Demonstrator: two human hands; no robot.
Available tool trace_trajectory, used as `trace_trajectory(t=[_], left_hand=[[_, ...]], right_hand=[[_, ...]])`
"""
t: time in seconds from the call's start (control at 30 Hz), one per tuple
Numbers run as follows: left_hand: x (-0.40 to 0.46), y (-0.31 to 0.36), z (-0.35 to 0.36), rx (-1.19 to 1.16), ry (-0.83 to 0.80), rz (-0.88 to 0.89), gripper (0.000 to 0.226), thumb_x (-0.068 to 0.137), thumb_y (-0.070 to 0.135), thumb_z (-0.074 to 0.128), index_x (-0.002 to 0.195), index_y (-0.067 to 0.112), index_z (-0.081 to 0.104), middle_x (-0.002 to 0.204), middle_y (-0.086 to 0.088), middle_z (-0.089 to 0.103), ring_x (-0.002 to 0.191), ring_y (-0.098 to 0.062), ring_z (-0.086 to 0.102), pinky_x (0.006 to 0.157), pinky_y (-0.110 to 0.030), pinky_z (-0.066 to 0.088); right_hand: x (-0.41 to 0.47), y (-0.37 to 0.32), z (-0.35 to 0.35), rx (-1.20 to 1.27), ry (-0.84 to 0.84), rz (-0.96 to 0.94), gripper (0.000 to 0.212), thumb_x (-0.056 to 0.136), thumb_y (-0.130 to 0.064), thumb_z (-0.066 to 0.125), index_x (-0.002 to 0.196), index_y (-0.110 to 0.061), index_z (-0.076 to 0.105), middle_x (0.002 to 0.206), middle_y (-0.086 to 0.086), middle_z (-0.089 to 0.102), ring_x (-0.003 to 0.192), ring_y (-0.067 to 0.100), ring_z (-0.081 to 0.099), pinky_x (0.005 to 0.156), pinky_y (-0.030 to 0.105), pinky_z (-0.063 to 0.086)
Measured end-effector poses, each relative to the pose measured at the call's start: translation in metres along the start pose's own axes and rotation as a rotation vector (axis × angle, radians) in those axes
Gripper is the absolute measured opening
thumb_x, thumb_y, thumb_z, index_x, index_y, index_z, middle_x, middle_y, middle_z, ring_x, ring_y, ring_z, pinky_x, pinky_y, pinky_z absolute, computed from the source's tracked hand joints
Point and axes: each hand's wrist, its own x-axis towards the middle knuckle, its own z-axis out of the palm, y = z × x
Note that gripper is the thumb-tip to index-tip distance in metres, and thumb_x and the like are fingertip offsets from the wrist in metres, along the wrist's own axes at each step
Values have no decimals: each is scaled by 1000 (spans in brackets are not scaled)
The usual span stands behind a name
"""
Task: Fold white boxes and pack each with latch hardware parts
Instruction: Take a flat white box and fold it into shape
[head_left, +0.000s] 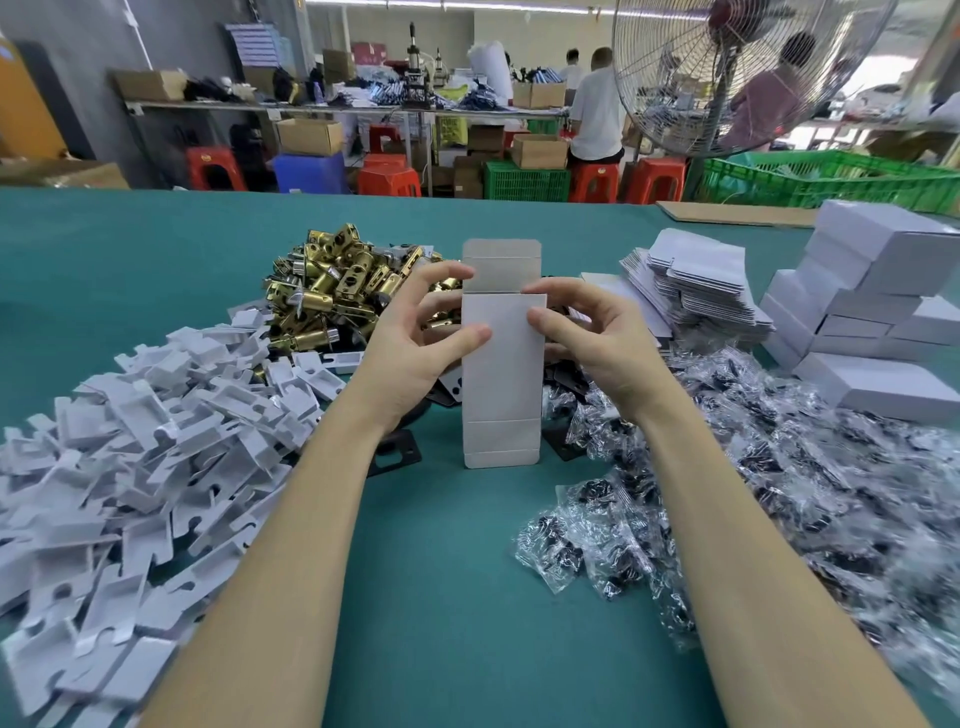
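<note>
Our grip is on the white box (501, 358): the left hand (415, 338) is pinching its left edge and the right hand (587, 338) is pinching its right edge, thumbs on the front, other fingers curled behind. We are holding the box up over the green surface (447, 571), between the two hands, with its top flap standing open and its bottom flap hanging down flat.

We think we are popping the box open now. To do this well, we should be pushing the two edges gently toward each other so the flat box turns into a tube. We should be keeping our thumbs off the fold lines so the card does not bend in the wrong place. Then the bottom flap can be tucked in.

The gold latches (337, 291) are sitting in a pile just behind the left hand. The white card pieces (156, 415) are heaped on the left. The little bags of screws (727, 467) are spread on the right. The flat boxes (691, 286) and the finished boxes (872, 312) are stacked further right.
</note>
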Motion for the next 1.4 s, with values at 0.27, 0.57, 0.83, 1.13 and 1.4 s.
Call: trace_trajectory(t=[0.27, 0.57, 0.83, 1.13, 1.4], left_hand=[[3, 6, 2, 98, 94, 36, 8, 102, 15, 64, 103, 11, 70, 101, 3, 69, 90, -9, 68, 82, -30, 59], [3, 19, 4, 139, 90, 48, 21, 103, 6, 58, 110, 21, 70, 104, 6, 69, 107, -42, 63, 92, -66, 53], [7, 24, 5, 99, 86, -80, 15, 105, 32, 57, 104, 18, 64, 96, 3, 71, 93, -14, 67, 86, -41, 55], [11, 27, 3, 115, 93, -98, 11, 103, 20, 62, 108, 26, 70, 87, 5, 76, 81, -12, 70, 74, -34, 57], [12, 25, -4, 125, 72, -107, 11, 100, 18, 67, 95, 26, 74, 90, 7, 77, 85, -9, 70, 74, -30, 59]], right_hand=[[-1, -1, 2, -55, -11, 9, 17, 97, -6, 68, 99, -22, 72, 91, -19, 73, 88, 5, 72, 73, 27, 61], [-1, -9, 4, -104, -22, 17, 13, 98, -5, 67, 108, -13, 69, 98, -4, 73, 92, 20, 71, 85, 51, 61], [0, -10, 4, -122, -46, 18, 14, 97, -7, 69, 105, -18, 72, 100, -1, 75, 96, 26, 73, 87, 58, 59], [2, -12, 3, -140, -53, -6, 15, 95, -9, 72, 100, -23, 75, 105, 7, 75, 102, 45, 68, 81, 70, 54], [0, -9, 6, -58, -30, -7, 22, 90, -6, 77, 105, -20, 69, 106, 6, 78, 95, 28, 75, 84, 57, 61]])
